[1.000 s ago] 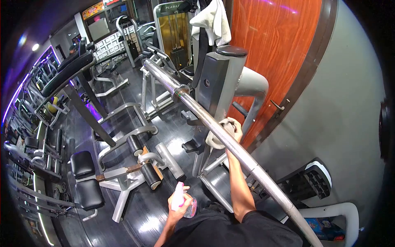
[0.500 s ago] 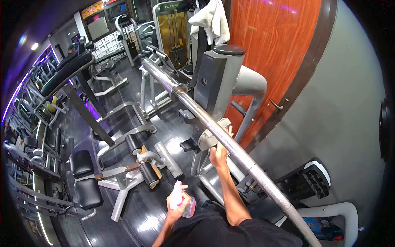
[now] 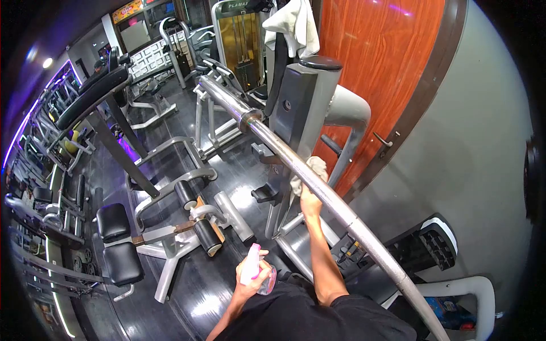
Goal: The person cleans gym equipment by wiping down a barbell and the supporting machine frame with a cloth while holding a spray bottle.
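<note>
My left hand point(image 3: 247, 286) is wrapped round a spray bottle point(image 3: 250, 266) with a white and pink head, low in front of my dark shirt. My right hand point(image 3: 310, 203) reaches forward under a long metal barbell point(image 3: 335, 206). In it is a crumpled off-white cloth point(image 3: 317, 166), pressed against the grey upright point(image 3: 293, 108) of the rack; the bar hides part of the hand and cloth. The barbell lies slantwise across the view, passing in front of the upright. A black bar hook point(image 3: 265, 194) juts from the upright, left of the cloth.
A white towel point(image 3: 296, 31) hangs atop the rack. To the left stands a machine with black pads point(image 3: 121, 264) and foam rollers point(image 3: 207, 237). An orange wooden door point(image 3: 375, 74) and grey wall point(image 3: 478, 148) are at the right. More gym machines fill the back.
My right hand and the cloth have moved slightly up and right along the upright, and the cloth is now more bunched. The spray bottle has shifted a little to the right in the view.
</note>
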`<state>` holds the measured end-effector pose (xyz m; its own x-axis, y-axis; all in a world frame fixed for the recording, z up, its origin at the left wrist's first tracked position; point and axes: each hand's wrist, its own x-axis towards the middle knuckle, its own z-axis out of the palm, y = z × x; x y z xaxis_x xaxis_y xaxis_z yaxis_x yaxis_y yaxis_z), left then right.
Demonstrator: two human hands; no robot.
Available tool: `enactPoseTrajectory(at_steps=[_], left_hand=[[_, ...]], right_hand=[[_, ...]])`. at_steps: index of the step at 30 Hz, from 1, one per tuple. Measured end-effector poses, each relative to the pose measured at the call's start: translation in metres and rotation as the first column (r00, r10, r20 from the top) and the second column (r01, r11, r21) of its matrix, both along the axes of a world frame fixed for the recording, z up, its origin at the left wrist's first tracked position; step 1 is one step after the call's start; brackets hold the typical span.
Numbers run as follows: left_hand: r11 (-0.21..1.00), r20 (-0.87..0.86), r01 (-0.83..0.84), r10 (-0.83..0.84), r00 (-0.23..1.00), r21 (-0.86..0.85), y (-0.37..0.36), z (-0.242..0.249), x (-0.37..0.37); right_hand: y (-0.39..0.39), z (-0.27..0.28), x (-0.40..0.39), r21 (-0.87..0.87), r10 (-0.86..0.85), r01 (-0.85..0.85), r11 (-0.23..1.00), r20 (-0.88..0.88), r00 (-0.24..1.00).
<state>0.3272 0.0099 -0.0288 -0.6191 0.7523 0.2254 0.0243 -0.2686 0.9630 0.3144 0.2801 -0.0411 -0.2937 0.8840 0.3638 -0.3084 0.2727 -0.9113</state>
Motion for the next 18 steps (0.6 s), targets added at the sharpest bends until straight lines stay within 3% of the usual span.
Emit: enactPoseTrajectory(at_steps=[2, 3, 4, 5, 6, 7, 10, 11, 14, 16, 18], left_hand=[[1.0, -0.017, 0.0, -0.001, 1.0, -0.015, -0.004, 0.002, -0.006], [1.0, -0.033, 0.0, -0.001, 0.999, -0.031, -0.006, 0.003, -0.01], [1.0, -0.028, 0.005, -0.006, 1.0, -0.031, -0.008, 0.004, -0.014], [1.0, 0.008, -0.006, 0.006, 1.0, 0.0, -0.009, 0.005, -0.017], [0.999, 0.046, -0.014, 0.012, 0.999, 0.029, -0.01, 0.006, -0.02], [1.0, 0.042, -0.022, 0.023, 0.999, -0.01, -0.012, 0.006, -0.024], [0.999, 0.056, -0.02, 0.017, 0.998, 0.043, -0.011, 0.01, -0.034], [0.999, 0.031, -0.017, 0.016, 0.999, 0.045, -0.011, 0.009, -0.038], [1.0, -0.011, 0.027, -0.027, 1.0, 0.016, -0.014, 0.013, -0.047], [0.999, -0.023, 0.045, -0.045, 0.999, 0.013, -0.016, 0.01, -0.053], [0.998, -0.039, 0.068, -0.068, 0.997, 0.01, -0.017, 0.008, -0.058]], right_hand=[[-0.003, 0.018, 0.001, 0.201, -0.19, 0.204, 0.958, -0.089, 0.978], [0.001, 0.033, 0.004, 0.524, -0.404, 0.29, 0.801, 0.115, 0.908], [-0.001, 0.045, 0.002, 0.526, -0.408, 0.291, 0.799, 0.119, 0.905], [-0.013, 0.075, 0.001, 0.303, -0.191, 0.143, 0.942, 0.134, 0.972], [-0.02, 0.092, -0.003, 0.065, 0.027, -0.033, 0.997, 0.093, 0.995], [-0.011, 0.064, -0.019, 0.391, -0.256, 0.193, 0.9, 0.113, 0.96], [0.009, -0.013, -0.055, 0.504, -0.403, 0.253, 0.826, 0.214, 0.89], [0.006, -0.014, -0.056, 0.612, -0.465, 0.314, 0.726, 0.101, 0.879], [-0.025, -0.042, -0.051, 0.643, -0.499, 0.336, 0.688, 0.083, 0.863], [-0.059, -0.058, -0.039, 0.381, -0.359, 0.251, 0.89, 0.247, 0.9], [-0.079, -0.104, -0.026, 0.38, -0.342, 0.159, 0.911, 0.483, 0.806]])
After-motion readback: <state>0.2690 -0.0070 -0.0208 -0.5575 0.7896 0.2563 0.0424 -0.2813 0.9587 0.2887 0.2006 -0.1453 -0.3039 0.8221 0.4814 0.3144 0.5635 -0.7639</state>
